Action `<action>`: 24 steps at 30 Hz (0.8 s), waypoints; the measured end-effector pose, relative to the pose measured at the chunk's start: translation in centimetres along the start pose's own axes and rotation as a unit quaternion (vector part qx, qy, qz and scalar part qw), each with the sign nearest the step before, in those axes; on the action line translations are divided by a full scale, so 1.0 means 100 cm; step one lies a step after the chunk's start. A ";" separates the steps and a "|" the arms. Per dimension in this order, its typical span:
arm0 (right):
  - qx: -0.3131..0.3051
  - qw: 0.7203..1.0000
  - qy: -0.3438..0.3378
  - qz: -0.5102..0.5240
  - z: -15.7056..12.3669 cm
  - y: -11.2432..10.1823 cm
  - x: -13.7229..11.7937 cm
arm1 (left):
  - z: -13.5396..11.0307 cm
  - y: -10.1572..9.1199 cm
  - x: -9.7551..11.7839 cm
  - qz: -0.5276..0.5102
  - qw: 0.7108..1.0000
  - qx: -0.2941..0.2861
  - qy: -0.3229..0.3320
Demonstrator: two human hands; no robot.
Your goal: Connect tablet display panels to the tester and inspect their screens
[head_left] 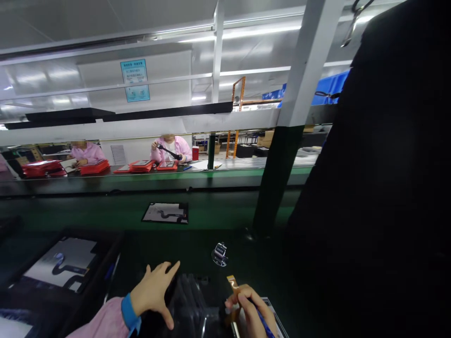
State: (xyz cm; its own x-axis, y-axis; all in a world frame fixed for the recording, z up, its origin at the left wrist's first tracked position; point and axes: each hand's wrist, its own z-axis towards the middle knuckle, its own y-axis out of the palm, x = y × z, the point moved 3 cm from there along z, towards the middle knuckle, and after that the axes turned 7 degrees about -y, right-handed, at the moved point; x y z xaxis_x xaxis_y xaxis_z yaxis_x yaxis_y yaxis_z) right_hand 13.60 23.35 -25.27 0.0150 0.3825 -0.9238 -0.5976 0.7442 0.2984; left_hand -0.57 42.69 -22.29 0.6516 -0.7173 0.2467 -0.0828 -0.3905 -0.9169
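My left hand (155,291) lies with spread fingers on a dark glossy panel (190,300) at the bottom of the view, holding nothing. My right hand (250,312) is closed in a pinch around a blue pen-like tool (262,324), beside an orange flex strip (232,283) that sticks up from the panel's right edge. A pink sleeve with a blue cuff covers my left wrist.
A small metal tally counter (220,253) stands just beyond my hands. A tray with a flat panel (63,265) sits at the left; another panel (165,212) lies on the green belt. A post (278,164) rises at centre right. Two people in pink work across the line by red trays (95,166).
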 end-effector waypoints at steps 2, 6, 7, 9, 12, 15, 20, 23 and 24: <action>0.001 1.000 -0.005 -0.005 0.001 -0.001 -0.002 | -0.010 0.007 0.001 0.038 0.999 0.000 -0.008; 0.024 1.000 -0.013 -0.008 0.003 -0.006 0.001 | -0.026 -0.008 0.004 0.023 0.999 0.022 -0.006; 0.032 0.999 -0.025 -0.020 0.004 -0.008 0.002 | -0.032 -0.017 0.007 0.011 0.999 0.049 -0.002; 0.041 0.997 -0.044 -0.041 0.006 -0.011 0.005 | -0.052 -0.036 0.012 -0.009 0.991 0.136 0.007; 0.032 0.997 -0.051 -0.040 0.008 -0.014 0.012 | -0.086 -0.048 0.023 0.010 0.966 0.256 0.035; 0.013 0.997 -0.061 -0.048 0.010 -0.015 0.016 | -0.105 -0.026 0.029 0.050 0.955 0.280 0.090; 0.018 0.995 -0.078 -0.062 0.009 -0.012 0.011 | -0.103 0.037 0.018 0.053 0.957 0.261 0.118; 0.005 0.996 -0.075 -0.050 0.007 -0.009 0.007 | -0.101 0.072 0.003 0.023 0.972 0.199 0.120; -0.006 0.996 -0.074 -0.046 0.006 -0.007 0.006 | -0.102 0.080 -0.003 0.013 0.977 0.178 0.114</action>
State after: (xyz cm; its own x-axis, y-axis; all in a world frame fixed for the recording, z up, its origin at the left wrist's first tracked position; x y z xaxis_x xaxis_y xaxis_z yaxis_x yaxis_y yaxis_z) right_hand 14.49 23.36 -25.95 0.1874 0.3894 -0.9018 -0.5973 0.7740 0.2101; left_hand -9.14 33.86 -26.49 0.4649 -0.8499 0.2480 0.1964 -0.1741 -0.9649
